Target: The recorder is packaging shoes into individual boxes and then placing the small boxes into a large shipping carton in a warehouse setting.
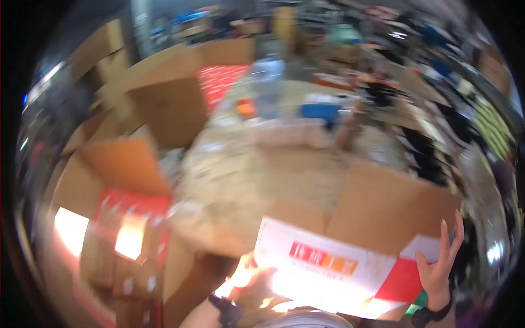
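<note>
A cardboard box (333, 268) with a white and red printed side is tilted in front of me at the lower right. Its brown flaps (391, 210) stand open on the far side. My left hand (246, 273) grips the box's left edge, its fingers partly blurred and washed out by glare. At the box's right end is my right hand (440, 268), thumb and fingers stretched apart; whether its palm presses on the box is hard to see. Dark bands circle both wrists.
An open carton (117, 147) with red and brown packs (131, 240) stands at the left. Behind it, another open carton (169, 109) holds red packs (219, 82). A clear bottle (268, 82), a pale wrapped pack (290, 133) and a blue item (320, 112) sit on the worktable (219, 175).
</note>
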`<action>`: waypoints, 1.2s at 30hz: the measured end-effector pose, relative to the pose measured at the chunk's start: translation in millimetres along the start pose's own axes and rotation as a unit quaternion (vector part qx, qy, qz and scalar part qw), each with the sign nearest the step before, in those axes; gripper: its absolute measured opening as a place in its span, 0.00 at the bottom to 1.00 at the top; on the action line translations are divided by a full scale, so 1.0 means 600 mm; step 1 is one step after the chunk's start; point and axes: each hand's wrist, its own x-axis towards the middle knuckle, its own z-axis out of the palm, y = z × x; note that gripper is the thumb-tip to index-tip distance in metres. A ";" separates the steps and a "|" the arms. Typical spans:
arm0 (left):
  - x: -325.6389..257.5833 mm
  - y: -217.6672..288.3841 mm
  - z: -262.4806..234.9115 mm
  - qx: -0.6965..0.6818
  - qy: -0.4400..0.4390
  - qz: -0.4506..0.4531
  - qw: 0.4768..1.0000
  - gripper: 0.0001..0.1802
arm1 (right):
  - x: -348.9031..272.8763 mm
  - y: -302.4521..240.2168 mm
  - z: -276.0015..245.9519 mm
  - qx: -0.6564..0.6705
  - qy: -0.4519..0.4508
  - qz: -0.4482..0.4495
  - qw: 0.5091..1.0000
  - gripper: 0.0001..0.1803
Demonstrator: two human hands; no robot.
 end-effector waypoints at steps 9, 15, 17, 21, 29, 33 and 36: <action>-0.070 0.058 -0.124 0.103 0.153 0.092 0.979 0.43 | -0.116 0.146 0.410 0.476 -0.379 0.258 0.750 0.39; -0.015 0.054 -0.051 0.224 0.150 0.523 0.809 0.48 | -0.122 0.069 0.383 0.355 -0.371 0.179 0.839 0.45; 0.039 0.052 -0.029 0.167 0.155 0.608 0.761 0.44 | -0.108 0.018 0.344 0.356 -0.354 0.148 0.852 0.46; 0.080 0.184 0.021 0.175 0.074 0.645 0.740 0.31 | -0.005 0.064 0.226 0.616 -0.351 0.244 0.662 0.38; 0.250 0.174 -0.085 0.313 0.195 0.230 0.901 0.21 | 0.135 -0.017 0.207 0.255 -0.011 -0.058 0.965 0.33; 0.274 0.206 -0.077 0.179 0.039 0.172 0.968 0.20 | 0.168 -0.049 0.301 0.257 -0.070 -0.129 0.955 0.16; 0.269 0.178 -0.048 0.305 0.052 0.197 0.930 0.34 | 0.168 -0.035 0.406 0.374 -0.452 0.042 0.809 0.11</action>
